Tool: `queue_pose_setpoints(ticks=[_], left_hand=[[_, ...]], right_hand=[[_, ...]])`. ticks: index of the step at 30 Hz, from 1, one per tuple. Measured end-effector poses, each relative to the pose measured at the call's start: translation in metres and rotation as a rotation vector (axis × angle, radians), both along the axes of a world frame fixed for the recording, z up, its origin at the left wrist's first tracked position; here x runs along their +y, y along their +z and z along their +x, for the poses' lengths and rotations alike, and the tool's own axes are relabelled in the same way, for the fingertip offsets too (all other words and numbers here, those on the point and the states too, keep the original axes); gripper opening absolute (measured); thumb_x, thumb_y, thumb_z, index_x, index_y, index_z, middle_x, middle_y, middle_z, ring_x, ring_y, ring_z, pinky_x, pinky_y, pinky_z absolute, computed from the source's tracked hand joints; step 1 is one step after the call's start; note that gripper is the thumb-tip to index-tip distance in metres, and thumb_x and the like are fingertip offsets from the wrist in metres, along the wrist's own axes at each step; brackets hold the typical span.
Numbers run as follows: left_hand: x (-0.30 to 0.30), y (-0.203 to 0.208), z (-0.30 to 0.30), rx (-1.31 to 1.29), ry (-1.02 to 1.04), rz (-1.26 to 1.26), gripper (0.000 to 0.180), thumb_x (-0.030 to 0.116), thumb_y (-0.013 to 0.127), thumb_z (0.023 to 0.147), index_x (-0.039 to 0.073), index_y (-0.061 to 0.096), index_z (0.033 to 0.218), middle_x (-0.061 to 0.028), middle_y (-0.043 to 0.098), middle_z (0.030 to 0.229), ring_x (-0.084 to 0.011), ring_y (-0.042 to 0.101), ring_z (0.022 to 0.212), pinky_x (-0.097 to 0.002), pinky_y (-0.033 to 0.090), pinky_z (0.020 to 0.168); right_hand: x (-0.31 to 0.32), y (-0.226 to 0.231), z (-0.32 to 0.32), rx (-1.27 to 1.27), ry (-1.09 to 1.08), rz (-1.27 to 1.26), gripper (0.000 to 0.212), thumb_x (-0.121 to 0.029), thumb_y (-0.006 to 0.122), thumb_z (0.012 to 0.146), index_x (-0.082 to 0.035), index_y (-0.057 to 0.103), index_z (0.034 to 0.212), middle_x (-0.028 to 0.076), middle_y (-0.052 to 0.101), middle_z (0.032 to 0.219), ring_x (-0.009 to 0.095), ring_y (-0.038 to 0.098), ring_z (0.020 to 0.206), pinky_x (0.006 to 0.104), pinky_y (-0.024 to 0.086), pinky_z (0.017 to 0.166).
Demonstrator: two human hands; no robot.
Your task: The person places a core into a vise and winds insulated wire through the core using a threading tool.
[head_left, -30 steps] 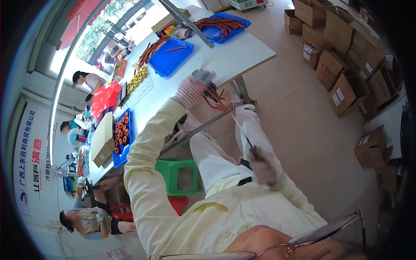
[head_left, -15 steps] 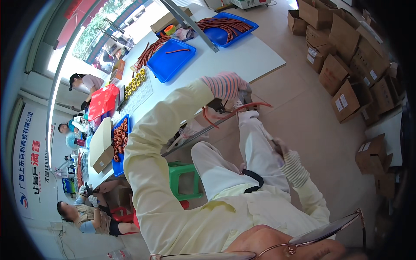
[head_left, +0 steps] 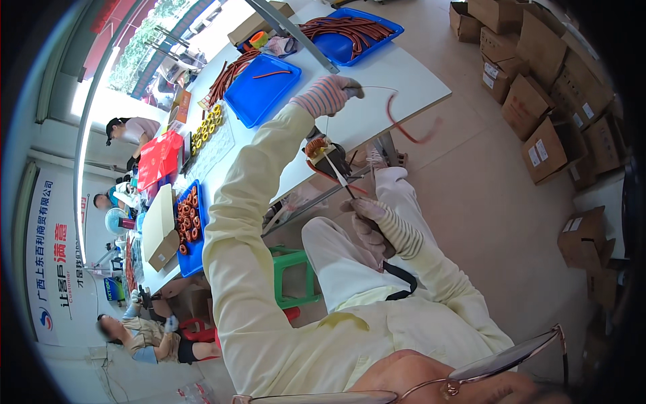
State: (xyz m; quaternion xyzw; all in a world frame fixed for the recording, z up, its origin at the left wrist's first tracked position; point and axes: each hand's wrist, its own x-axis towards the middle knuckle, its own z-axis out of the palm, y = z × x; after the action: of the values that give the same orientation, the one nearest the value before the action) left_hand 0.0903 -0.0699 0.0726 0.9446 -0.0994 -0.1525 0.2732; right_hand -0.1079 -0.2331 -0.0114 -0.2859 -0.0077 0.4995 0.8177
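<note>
My left hand (head_left: pixel 326 96), in a pink-and-grey striped glove, is raised over the table's near edge. Its fingers are closed on a thin reddish wire (head_left: pixel 394 120), whose loose tail curves away to the right, blurred at the end. Below that hand, a copper-coloured wound ring (head_left: pixel 315 147) sits at a dark clamp-like holder (head_left: pixel 340 161) by the table edge. My right hand (head_left: pixel 378 225), in a pale striped glove, grips a slender tool with a dark shaft and a pale end (head_left: pixel 335 167) pointing at the ring; whether it touches is unclear. Another reddish wire (head_left: pixel 331 178) hangs under the ring.
On the white table (head_left: pixel 410 84) lie blue trays (head_left: pixel 259 101), one full of red-brown wires, another with wound rings (head_left: pixel 188 219). Yellow rings (head_left: pixel 207 128) stand farther left. Co-workers (head_left: pixel 151 340) sit at left. A green stool (head_left: pixel 293 273) is below; cardboard boxes (head_left: pixel 552 148) line the right.
My left hand has lifted away from the holder, up and left, drawing the wire with it. My right hand has come from beside my leg toward the ring with the slender tool.
</note>
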Motion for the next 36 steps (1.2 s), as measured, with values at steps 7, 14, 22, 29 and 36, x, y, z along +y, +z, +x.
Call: queue_pose_setpoints(ticks=[7, 14, 22, 29, 36], left_hand=[[0.051, -0.040, -0.003, -0.231, 0.199, 0.360, 0.026, 0.017, 0.043, 0.080, 0.017, 0.065, 0.094, -0.0141, 0.063, 0.086, -0.0304, 0.059, 0.085, -0.0370, 0.046, 0.075], [0.115, -0.058, -0.045, -0.431, 0.329, 0.577, 0.026, 0.022, 0.046, 0.079, 0.008, 0.064, 0.091, -0.0166, 0.063, 0.091, -0.0336, 0.059, 0.090, -0.0392, 0.048, 0.077], [0.078, -0.030, -0.057, -0.382, 0.569, 0.683, 0.025, 0.019, 0.043, 0.083, 0.011, 0.065, 0.093, -0.0155, 0.064, 0.092, -0.0341, 0.059, 0.093, -0.0400, 0.048, 0.078], [0.078, -0.039, -0.060, -0.464, 0.527, 0.584, 0.021, 0.020, 0.047, 0.081, 0.009, 0.064, 0.086, -0.0163, 0.064, 0.089, -0.0319, 0.060, 0.089, -0.0379, 0.048, 0.076], [0.080, -0.046, -0.065, -0.455, 0.570, 0.506, 0.024, 0.026, 0.048, 0.082, 0.007, 0.062, 0.086, -0.0175, 0.062, 0.087, -0.0348, 0.059, 0.086, -0.0410, 0.047, 0.075]], right_hand=[[0.048, -0.012, 0.025, 0.106, -0.086, 0.426, 0.038, -0.045, 0.050, 0.087, -0.009, 0.053, 0.099, -0.007, 0.034, 0.056, 0.000, 0.027, 0.036, 0.0159, 0.022, 0.029], [-0.013, 0.006, -0.107, 0.397, 0.247, 0.588, 0.023, -0.033, 0.043, 0.093, -0.014, 0.055, 0.096, -0.007, 0.034, 0.057, 0.002, 0.027, 0.034, 0.0178, 0.021, 0.026], [-0.030, -0.011, -0.071, 0.200, -0.018, 0.635, 0.026, -0.024, 0.047, 0.092, -0.002, 0.049, 0.106, -0.005, 0.033, 0.062, 0.000, 0.027, 0.040, 0.0136, 0.021, 0.030], [0.027, -0.017, 0.002, 0.256, 0.049, 0.826, 0.029, -0.023, 0.044, 0.093, 0.001, 0.047, 0.109, -0.005, 0.030, 0.061, 0.000, 0.027, 0.041, 0.0136, 0.024, 0.031], [0.084, -0.010, 0.036, 0.577, 0.063, 1.205, 0.032, -0.022, 0.044, 0.093, 0.007, 0.049, 0.104, -0.003, 0.031, 0.057, 0.003, 0.027, 0.035, 0.0174, 0.028, 0.030]])
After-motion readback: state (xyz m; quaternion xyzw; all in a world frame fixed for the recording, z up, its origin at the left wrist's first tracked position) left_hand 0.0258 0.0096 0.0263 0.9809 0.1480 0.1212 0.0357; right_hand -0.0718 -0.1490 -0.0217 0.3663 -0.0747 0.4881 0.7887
